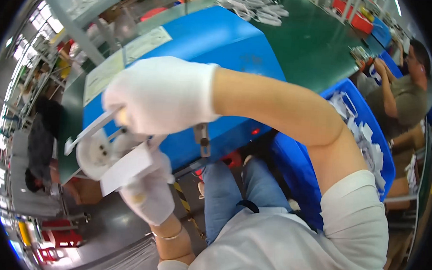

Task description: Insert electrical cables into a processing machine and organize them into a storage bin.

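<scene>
Right arm (276, 101) part-hides casing (257, 46) | right fingers (123, 115) clamp strip (91, 129) | left fingers (137, 198) unclear | bin (292, 163) alongside

Place: a factory workshop, it seems
Green worktop (318, 52): carries a heap of similar white parts (252, 5)
Blue bin (296, 163): filled with white pieces (370, 150)
Floor strip (181, 197): yellow and black
Seated person (393, 95): beside the worktop

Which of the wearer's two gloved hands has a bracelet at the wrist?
The left hand, lower in the picture: a thin bracelet circles the arm just below its white glove. The right hand, above it, shows none.
</scene>
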{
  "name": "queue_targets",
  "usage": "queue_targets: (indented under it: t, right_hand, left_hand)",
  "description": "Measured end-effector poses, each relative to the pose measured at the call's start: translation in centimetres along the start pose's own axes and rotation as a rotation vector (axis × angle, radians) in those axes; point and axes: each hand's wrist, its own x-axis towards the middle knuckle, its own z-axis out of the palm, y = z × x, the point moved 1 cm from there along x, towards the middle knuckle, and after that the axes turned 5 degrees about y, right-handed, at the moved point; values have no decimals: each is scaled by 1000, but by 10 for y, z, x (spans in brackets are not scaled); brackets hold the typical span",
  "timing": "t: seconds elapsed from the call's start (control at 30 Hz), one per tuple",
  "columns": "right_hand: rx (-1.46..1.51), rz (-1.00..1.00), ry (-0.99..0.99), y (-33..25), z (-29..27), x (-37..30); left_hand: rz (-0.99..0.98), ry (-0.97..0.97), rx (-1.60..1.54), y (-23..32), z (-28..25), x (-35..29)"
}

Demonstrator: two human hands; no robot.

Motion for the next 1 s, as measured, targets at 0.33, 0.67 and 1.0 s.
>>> queue_targets:
  t: [0.33, 0.67, 1.0]
  right_hand:
    - [761, 668, 312, 114, -70, -69]
    - [198, 1544, 822, 218, -79, -370]
    - [-217, 1328, -806, 93, 46, -525]
  left_hand:
    - [265, -349, 483, 32, -2, -5]
    - [-27, -192, 825, 32, -67, -42]
    - [-75, -202, 907, 21, -56, -42]
